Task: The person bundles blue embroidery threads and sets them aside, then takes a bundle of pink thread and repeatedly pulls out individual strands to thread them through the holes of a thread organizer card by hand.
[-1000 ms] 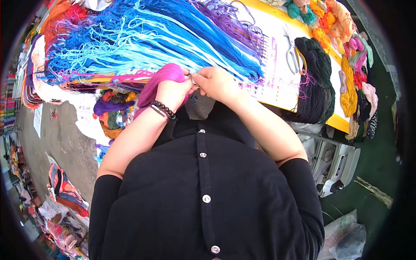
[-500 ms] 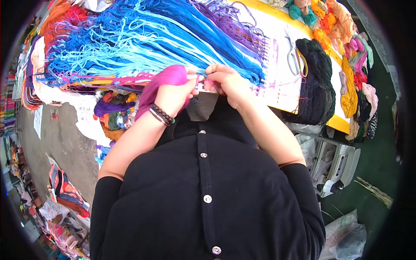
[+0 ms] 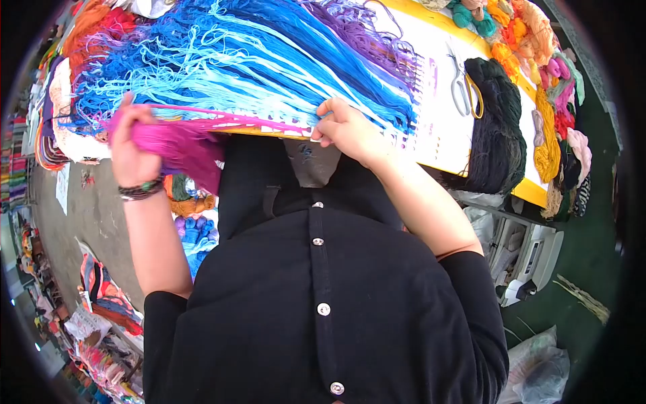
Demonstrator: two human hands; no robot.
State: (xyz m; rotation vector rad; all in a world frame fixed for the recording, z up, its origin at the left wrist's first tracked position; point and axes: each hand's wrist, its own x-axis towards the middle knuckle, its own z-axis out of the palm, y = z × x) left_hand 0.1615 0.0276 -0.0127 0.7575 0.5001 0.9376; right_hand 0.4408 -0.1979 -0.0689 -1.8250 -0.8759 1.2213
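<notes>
My left hand (image 3: 136, 149), wearing dark bracelets, is closed around a magenta skein of thread (image 3: 185, 153) at the left part of the board's near edge. Magenta strands (image 3: 262, 123) stretch from there toward my right hand (image 3: 350, 132). That hand pinches the strands' right end beside the near edge, its fingertips together. Just beyond both hands, long hanks of light and dark blue thread (image 3: 235, 74) lie fanned across the board, with purple thread (image 3: 350, 30) farther back. Their right ends meet a row of holes in the white board (image 3: 437, 135).
Scissors (image 3: 461, 91) lie on the board beside a thick black skein (image 3: 496, 128). Yellow, orange and pink skeins (image 3: 546, 128) are heaped at the right. Colourful bundles (image 3: 192, 202) sit below the left edge. A plastic bag (image 3: 538, 367) is on the floor at lower right.
My left hand has moved far left with the magenta skein, drawing the strands out along the near edge. My right hand has stayed in nearly the same place.
</notes>
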